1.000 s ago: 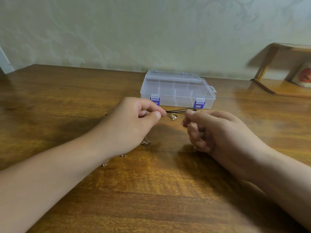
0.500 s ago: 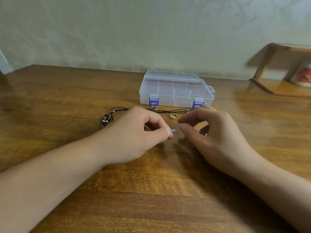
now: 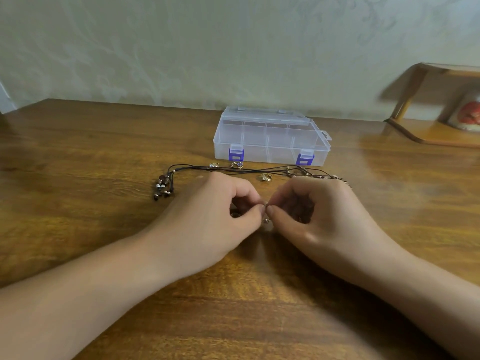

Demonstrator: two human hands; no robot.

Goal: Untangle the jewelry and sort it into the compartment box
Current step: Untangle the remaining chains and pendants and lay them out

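- Compartment box [image 3: 271,137]: it stands beyond my fingertips, near the far edge of the table [image 3: 78,157], its clear lid down and both blue latches [image 3: 236,154] facing me. I judge it light, stiff plastic that would slide on this glossy wood, so I'd steady the body with one hand and flip each latch up with a thumb.
- Black cord necklace [image 3: 233,169]: it lies stretched between my knuckles and the box, running from left to right past both hands. It looks soft and limp, with no spring, so I'd lift it by the cord itself and let it hang rather than drag it across the other pieces.
- Bead cluster [image 3: 163,187]: it sits out beyond my left hand [image 3: 207,216], at the cord's left end. I judge this the heaviest part of the necklace; it would swing if I lifted the cord elsewhere.
- Gold ring [image 3: 266,177]: it rests just past my fingertips, near the cord. Small, hard and slippery, likely to roll; best pinched across its band.
- Tiny metal piece [image 3: 266,204]: both hands meet on it, left thumb and forefinger curled in a pinch against the right hand [image 3: 311,216] pinching likewise. It is too small to make out; I judge it delicate, needing gentle pulls only.
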